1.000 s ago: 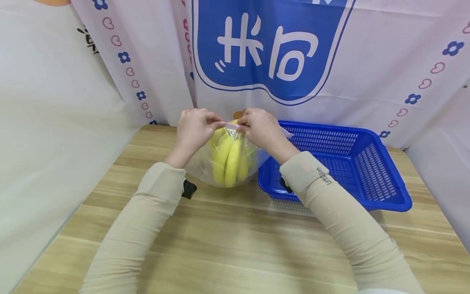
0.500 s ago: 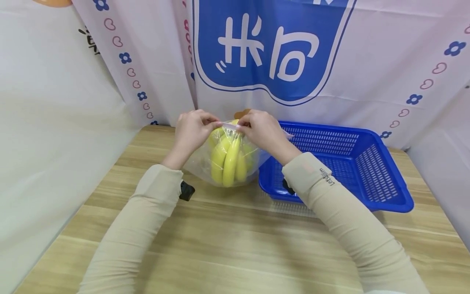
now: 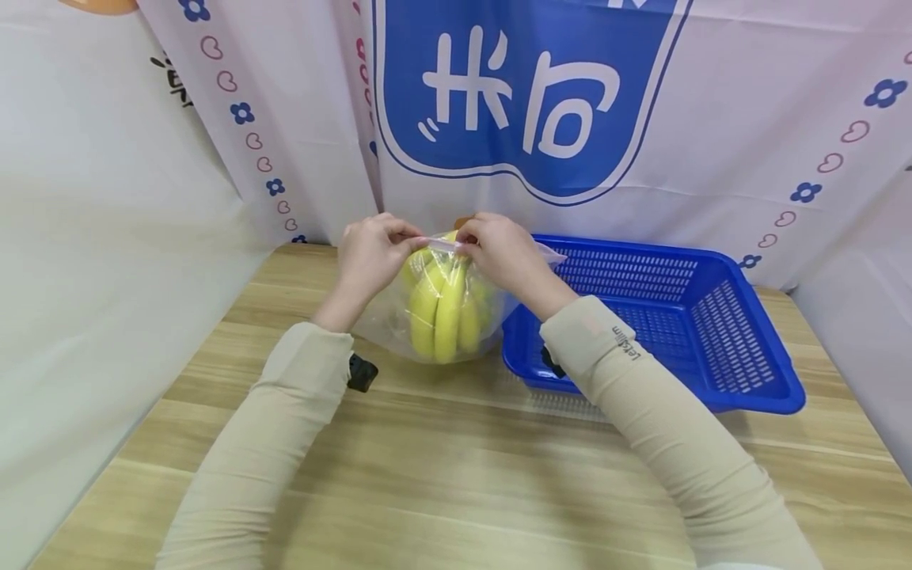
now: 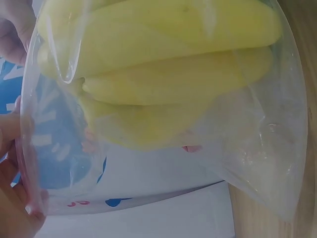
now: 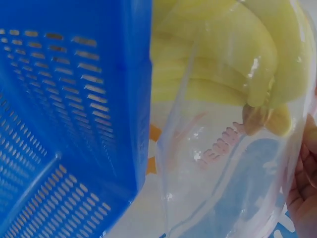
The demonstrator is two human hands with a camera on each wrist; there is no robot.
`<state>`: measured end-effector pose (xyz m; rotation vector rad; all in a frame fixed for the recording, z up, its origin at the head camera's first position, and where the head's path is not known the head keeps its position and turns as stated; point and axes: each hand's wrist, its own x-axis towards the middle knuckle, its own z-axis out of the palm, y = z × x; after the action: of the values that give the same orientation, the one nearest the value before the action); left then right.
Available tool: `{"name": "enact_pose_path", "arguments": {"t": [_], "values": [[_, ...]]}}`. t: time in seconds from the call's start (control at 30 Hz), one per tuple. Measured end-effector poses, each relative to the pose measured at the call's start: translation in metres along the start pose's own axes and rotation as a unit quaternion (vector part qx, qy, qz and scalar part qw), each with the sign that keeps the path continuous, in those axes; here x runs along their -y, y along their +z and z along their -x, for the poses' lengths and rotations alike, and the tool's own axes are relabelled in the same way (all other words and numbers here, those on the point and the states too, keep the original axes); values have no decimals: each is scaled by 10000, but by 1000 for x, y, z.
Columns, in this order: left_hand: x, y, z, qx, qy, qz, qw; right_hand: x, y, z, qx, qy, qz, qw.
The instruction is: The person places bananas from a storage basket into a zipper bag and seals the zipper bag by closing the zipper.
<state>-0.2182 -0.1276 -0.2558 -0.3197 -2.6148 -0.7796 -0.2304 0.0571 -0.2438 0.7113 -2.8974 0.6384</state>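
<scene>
A clear zip bag (image 3: 388, 321) with a pinkish seal strip along its mouth stands on the table, a bunch of yellow bananas (image 3: 436, 313) inside it. My left hand (image 3: 374, 257) pinches the strip left of the middle, thumb and fingers together. A short way to the right, my right hand (image 3: 502, 249) pinches the same strip. In the left wrist view the bananas (image 4: 173, 74) press against the film, and left-hand fingers (image 4: 15, 198) grip the mouth. The right wrist view has the banana stems (image 5: 267, 119) near the mouth, with right-hand fingers (image 5: 304, 183) at its edge.
A blue perforated plastic basket (image 3: 744, 332) stands right of the bag, close beside it, partly under my right forearm. Behind the wooden table (image 3: 442, 475) hangs a printed white curtain (image 3: 741, 119) with a blue emblem. A white sheet (image 3: 107, 237) hangs on the left.
Both hands have shifted slightly left along the strip, keeping their pinch. The bag and bananas stay nearly in place, the film shifting a little.
</scene>
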Motion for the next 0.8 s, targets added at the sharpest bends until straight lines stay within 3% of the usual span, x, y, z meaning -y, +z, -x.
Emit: {"name": "enact_pose_path", "arguments": {"t": [0.17,0.37,0.8], "values": [[0,-1,1,-129,-31,-89,9999,2,1,-1,37,-216,538,9983],[2,-2,1,-144,-149,-80,9998,4,2,-2,30,-288,759,9967],[8,-6,1,-12,-409,-49,9992,1,1,0,46,-150,713,9973]]}}
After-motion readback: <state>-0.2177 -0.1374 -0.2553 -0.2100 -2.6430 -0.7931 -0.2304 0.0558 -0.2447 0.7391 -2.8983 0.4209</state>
